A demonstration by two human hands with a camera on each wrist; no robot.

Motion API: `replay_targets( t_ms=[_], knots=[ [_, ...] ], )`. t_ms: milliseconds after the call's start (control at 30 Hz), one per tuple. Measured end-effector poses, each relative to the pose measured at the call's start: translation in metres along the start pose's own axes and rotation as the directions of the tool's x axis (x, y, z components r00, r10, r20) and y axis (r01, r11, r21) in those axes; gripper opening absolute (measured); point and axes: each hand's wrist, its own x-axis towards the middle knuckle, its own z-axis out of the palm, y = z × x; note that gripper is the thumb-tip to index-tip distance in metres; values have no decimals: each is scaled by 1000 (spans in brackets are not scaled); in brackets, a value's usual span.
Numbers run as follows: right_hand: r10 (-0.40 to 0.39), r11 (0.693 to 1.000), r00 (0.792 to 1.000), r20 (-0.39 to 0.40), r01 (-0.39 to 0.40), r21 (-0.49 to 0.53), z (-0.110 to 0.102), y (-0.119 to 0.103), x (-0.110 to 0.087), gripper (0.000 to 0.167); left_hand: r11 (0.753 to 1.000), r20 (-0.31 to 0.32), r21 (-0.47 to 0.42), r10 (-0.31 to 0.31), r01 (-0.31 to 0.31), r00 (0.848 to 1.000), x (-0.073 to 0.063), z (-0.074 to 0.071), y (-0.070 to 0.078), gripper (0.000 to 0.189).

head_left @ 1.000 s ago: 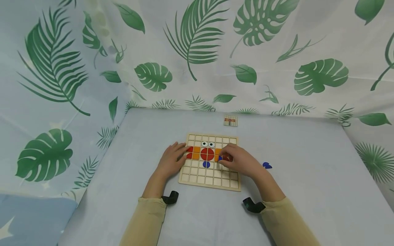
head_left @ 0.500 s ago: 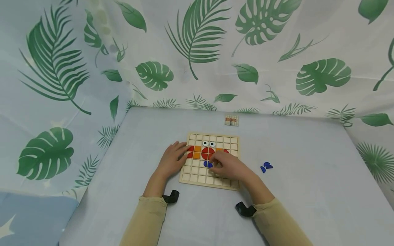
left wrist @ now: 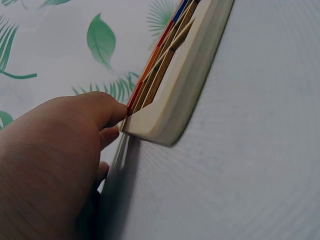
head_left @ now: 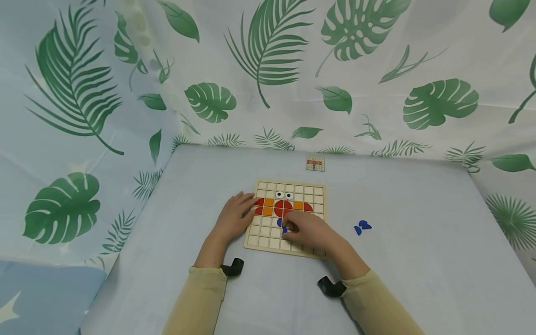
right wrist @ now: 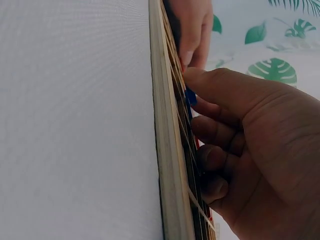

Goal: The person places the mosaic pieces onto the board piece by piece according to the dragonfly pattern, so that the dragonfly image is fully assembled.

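Note:
A wooden grid board point(head_left: 255, 241) lies on the table in the head view, bearing red, orange and blue tiles and two eye tiles point(head_left: 284, 195). My left hand point(head_left: 233, 217) rests at its left edge with the fingertips touching the rim and a red tile point(head_left: 258, 211). Over the lower middle, my right hand point(head_left: 309, 229) pinches a small blue tile point(right wrist: 190, 96) between thumb and index finger. That tile is just below another blue piece point(head_left: 279, 222), which sits under the red circle point(head_left: 282, 208). The right fingers hide part of the board.
Several loose blue tiles point(head_left: 363, 226) lie on the table right of the board. A small pattern card point(head_left: 315, 163) lies behind it, near the leaf-print cloth point(head_left: 356, 107). A dark camera mount point(head_left: 331, 286) sticks out from the right wrist.
My right hand has moved left and slightly down over the board with the blue tile, uncovering orange and red tiles on the right. The left hand stays at the edge.

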Motion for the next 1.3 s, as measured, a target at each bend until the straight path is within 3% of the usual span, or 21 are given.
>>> replay_targets(
  t_ms=[300, 667, 1300],
  knots=[
    [-7, 1000, 1000, 7, 7, -4, -1, 0, 0, 26, 1000, -4, -12, 9, -9, 1000, 1, -2, 0, 45],
    [-61, 998, 998, 14, 60, 36, -2, 8, 1, 12, 1000, 8, -21, -14, 15, 1000, 1, -3, 1, 46],
    [-78, 996, 997, 7, 78, -41, 1, 6, 1, 9, 1000, 2, -5, -15, 15, 1000, 0, 0, 1, 45]
  ],
)
